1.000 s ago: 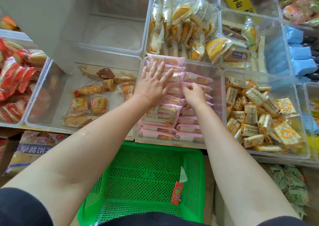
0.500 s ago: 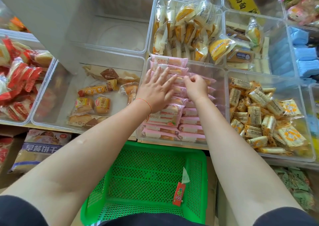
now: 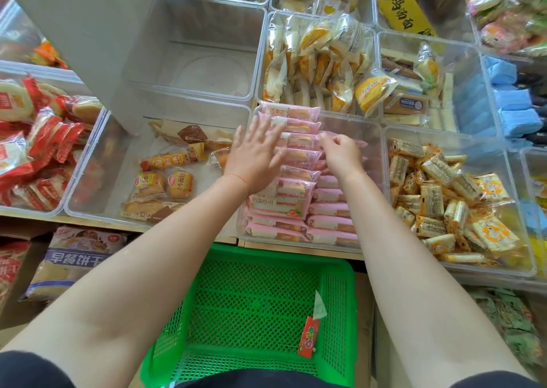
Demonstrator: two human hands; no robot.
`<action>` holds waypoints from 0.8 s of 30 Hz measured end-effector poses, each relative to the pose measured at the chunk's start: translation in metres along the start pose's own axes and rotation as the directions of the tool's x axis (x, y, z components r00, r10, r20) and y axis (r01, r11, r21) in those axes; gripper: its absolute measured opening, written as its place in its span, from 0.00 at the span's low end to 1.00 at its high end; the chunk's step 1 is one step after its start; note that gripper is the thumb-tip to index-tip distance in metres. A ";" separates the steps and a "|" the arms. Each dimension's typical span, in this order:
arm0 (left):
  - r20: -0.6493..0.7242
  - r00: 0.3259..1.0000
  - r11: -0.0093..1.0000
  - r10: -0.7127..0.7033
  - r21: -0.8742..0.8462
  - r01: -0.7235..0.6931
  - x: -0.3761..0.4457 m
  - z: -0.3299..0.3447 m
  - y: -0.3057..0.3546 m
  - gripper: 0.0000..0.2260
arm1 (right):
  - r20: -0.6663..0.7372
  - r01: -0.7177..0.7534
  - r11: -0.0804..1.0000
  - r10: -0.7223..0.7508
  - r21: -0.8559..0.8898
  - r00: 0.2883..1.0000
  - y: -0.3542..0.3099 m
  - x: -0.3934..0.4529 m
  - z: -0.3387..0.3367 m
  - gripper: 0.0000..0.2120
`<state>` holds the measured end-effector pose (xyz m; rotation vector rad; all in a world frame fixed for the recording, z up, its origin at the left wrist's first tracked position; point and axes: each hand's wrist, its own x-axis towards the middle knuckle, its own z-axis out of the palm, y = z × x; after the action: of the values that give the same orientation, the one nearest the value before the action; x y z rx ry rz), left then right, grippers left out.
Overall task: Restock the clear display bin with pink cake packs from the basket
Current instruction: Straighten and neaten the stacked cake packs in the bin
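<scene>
Two rows of pink cake packs (image 3: 291, 177) fill the clear display bin (image 3: 374, 139) at the middle of the shelf. On the left row the left hand (image 3: 254, 156) lies flat, fingers spread wide; the right hand (image 3: 343, 153) curls its fingers onto a pack in the right row. Below stands the green basket (image 3: 257, 313), holding only a small red packet (image 3: 309, 337). Neighbouring clear bins hold yellow wrapped cakes (image 3: 322, 59), orange snack bars (image 3: 444, 198), bread rolls (image 3: 165, 180) and red packs (image 3: 35, 139).
</scene>
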<state>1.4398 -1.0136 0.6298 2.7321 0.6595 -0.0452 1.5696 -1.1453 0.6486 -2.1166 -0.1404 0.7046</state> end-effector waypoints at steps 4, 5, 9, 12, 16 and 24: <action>-0.101 0.907 0.802 -0.409 -0.513 0.305 -0.009 -0.006 -0.020 0.19 | 0.060 0.012 1.000 -0.014 0.027 0.998 0.018 -0.009 -0.006 0.07; -0.056 0.883 0.730 -0.465 -0.589 0.348 -0.013 -0.006 -0.023 0.19 | 0.066 0.007 1.000 -0.008 0.008 0.998 0.021 -0.011 -0.005 0.07; -0.027 0.872 0.599 -0.488 -0.737 0.313 -0.029 0.001 -0.019 0.18 | 0.038 -0.003 1.000 0.003 -0.004 0.999 0.019 -0.015 0.003 0.05; -0.100 0.836 0.538 -0.540 -0.805 0.251 -0.041 0.006 -0.005 0.16 | -0.053 -0.002 0.998 0.006 0.063 0.999 0.015 -0.025 0.006 0.08; -0.134 0.790 0.517 -0.598 -0.818 0.253 -0.059 0.015 0.014 0.21 | -0.142 -0.020 0.967 0.058 0.254 0.988 0.029 -0.053 0.020 0.14; -0.030 0.809 0.481 -0.587 -0.817 0.318 -0.068 0.012 0.040 0.25 | -0.149 -0.037 0.963 0.080 0.269 0.986 0.053 -0.079 0.053 0.12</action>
<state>1.3978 -1.0810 0.6386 1.6357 1.1640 0.4595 1.4678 -1.1670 0.6175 -1.9149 0.0999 0.5526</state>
